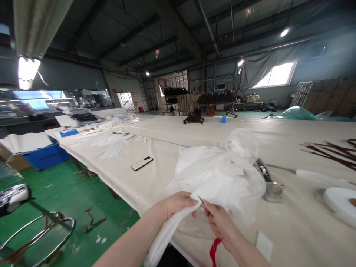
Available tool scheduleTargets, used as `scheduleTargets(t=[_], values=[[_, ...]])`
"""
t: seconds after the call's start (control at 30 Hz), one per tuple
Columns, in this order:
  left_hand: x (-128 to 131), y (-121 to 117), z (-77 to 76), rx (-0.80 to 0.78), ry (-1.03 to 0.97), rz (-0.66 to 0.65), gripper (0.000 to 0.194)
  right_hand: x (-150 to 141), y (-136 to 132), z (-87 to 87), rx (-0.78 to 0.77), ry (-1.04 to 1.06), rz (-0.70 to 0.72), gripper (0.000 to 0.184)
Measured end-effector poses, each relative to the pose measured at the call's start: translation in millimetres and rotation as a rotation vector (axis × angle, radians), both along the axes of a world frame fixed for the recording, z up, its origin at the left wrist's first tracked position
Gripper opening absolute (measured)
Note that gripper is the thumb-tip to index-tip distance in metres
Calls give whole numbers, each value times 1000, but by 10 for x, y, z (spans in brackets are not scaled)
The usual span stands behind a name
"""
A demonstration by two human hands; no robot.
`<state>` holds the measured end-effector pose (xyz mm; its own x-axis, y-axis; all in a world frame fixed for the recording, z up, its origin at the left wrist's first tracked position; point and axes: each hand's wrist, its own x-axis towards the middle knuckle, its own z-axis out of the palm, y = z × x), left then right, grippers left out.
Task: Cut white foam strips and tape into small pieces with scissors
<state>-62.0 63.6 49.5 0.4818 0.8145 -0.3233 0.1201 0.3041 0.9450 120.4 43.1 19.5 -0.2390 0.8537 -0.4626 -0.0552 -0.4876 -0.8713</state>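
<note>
My left hand [182, 204] is closed on a bunched strip of thin white sheet material [164, 237], which hangs over the table's near edge towards me. In my closed right hand [219, 222] is a small metal cutting tool [200, 200]. Its pointed tip meets the white material beside my left fingers; most of the tool is hidden in the palm. Red cloth [214, 252] dangles below the right hand. Just beyond both hands lies a large translucent plastic bag [211, 174] with white pieces inside.
A phone [142, 163] lies on the cream-covered table [155, 185]. To the right are a metal tape dispenser [271, 183], a white roll [342, 204] and brown straps [333, 152]. A blue crate [47, 155] and a metal-ringed stool [39, 237] stand on the green floor.
</note>
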Motion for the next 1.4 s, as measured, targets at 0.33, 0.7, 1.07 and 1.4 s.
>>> scheduleTargets(t=[0.33,0.7,1.07,1.4], values=[[0,-52,-16,21,-28,58,51,38,-5,-81,-5,48,-10,46],[-81,-66,-120,32,-7,43,51,-39,-48,-36,-56,28,-7,45],[-112,-61,-164,-7,-40,102,50,22,-122,14,-257,162,5,41],[-108,-83,-123,-6,-60,46,54,-58,-95,-25,-155,82,-2,40]])
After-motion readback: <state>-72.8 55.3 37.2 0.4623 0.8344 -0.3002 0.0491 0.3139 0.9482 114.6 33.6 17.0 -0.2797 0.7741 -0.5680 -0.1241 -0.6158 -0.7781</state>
